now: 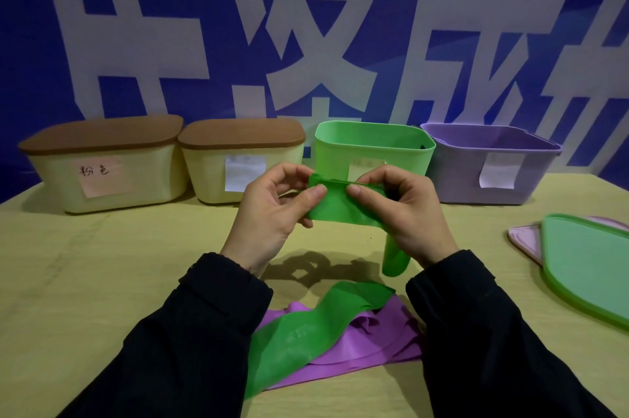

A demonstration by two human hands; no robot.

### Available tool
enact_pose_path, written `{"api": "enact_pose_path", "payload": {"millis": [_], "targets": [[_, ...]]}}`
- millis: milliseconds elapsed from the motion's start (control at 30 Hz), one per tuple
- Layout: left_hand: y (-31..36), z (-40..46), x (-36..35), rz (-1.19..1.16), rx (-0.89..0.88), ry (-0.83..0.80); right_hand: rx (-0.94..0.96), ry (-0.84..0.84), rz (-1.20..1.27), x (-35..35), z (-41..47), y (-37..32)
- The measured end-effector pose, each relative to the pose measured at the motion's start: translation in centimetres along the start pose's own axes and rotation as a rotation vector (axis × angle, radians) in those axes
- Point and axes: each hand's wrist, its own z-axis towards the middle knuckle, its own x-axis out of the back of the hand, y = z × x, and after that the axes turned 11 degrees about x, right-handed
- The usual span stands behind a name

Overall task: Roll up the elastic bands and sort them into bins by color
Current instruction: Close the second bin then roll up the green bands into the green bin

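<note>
Above the middle of the table, my left hand point(272, 209) and my right hand point(405, 213) both pinch one end of a green elastic band point(337, 206), with a small fold or roll at its top edge. The rest of that band hangs down past my right wrist and trails across the table towards me. A purple elastic band point(381, 346) lies crumpled on the table under it. The open green bin point(374, 141) stands just behind my hands, with the open purple bin point(490, 162) to its right.
Two cream bins with brown lids, a left one point(102, 165) and a right one point(241, 162), stand at the back left, each with a paper label. A green lid point(589, 267) lies on a pink lid point(524, 237) at the table's right edge. A blue banner hangs behind.
</note>
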Motion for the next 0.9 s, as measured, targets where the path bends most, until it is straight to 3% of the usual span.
{"api": "enact_pose_path", "payload": {"millis": [367, 900], "targets": [[0.39, -0.22, 0.12, -0.143, 0.058, -0.112, -0.03, 0.016, 0.026, 0.38, 0.1, 0.23], [-0.2, -0.09, -0.18, -0.004, 0.041, -0.081, 0.016, -0.02, -0.009, -0.36, 0.0, 0.14]]}}
